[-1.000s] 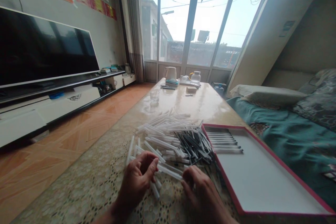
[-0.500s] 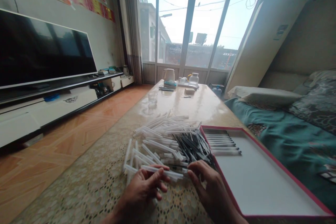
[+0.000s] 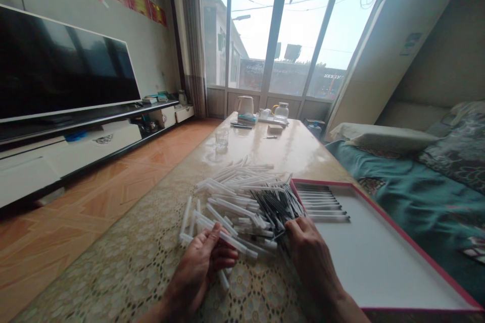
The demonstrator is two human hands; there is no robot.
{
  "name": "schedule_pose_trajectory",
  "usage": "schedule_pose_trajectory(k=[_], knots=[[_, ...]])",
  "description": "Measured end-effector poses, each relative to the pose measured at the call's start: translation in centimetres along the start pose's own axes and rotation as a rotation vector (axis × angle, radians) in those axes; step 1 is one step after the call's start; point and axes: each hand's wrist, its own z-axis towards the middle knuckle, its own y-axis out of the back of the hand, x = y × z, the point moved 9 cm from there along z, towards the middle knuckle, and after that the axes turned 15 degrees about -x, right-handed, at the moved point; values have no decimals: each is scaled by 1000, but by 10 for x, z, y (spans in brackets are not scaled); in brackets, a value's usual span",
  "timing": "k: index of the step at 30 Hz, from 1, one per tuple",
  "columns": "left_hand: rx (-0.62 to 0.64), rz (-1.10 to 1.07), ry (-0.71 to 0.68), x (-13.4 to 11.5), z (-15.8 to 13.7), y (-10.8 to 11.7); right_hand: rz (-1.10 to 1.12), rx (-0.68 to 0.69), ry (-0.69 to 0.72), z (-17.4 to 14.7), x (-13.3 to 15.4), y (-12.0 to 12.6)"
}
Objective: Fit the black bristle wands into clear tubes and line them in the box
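Note:
My left hand (image 3: pixel 206 260) is closed around a translucent white pen barrel (image 3: pixel 239 245), thumb on top, the barrel slanting down to the right. Loose barrels (image 3: pixel 237 181) lie heaped on the table beyond that hand. My right hand (image 3: pixel 312 250) reaches to the near end of a bundle of thin black pen refills (image 3: pixel 275 207), with its fingers pinched together on a refill; the fingertips are partly hidden. Right of the bundle lies a shallow white tray with a pink rim (image 3: pixel 405 236). Several pens with barrels and dark tips (image 3: pixel 324 203) lie in a row at the tray's far left.
A drinking glass (image 3: pixel 222 141) stands beyond the heap. At the table's far end are a kettle (image 3: pixel 245 105), a glass pitcher (image 3: pixel 281 111) and a small box (image 3: pixel 275 129). A bed with a green cover (image 3: pixel 364 161) borders the right side; a television (image 3: pixel 64 65) stands left.
My right hand has moved right and away from the barrel's end to the black refills. My left hand still holds the barrel, now tilted more steeply.

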Motion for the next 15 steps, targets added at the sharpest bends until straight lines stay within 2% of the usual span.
schedule_pose_trajectory(k=[6, 10, 15], knots=[[-45, 12, -24, -4, 2, 2, 187, -162, 140, -1, 31, 28], [-75, -33, -65, -8, 4, 6, 243, -155, 235, -7, 49, 36], [-85, -77, -78, -9, 7, 9, 315, -121, 241, -11, 56, 40]])
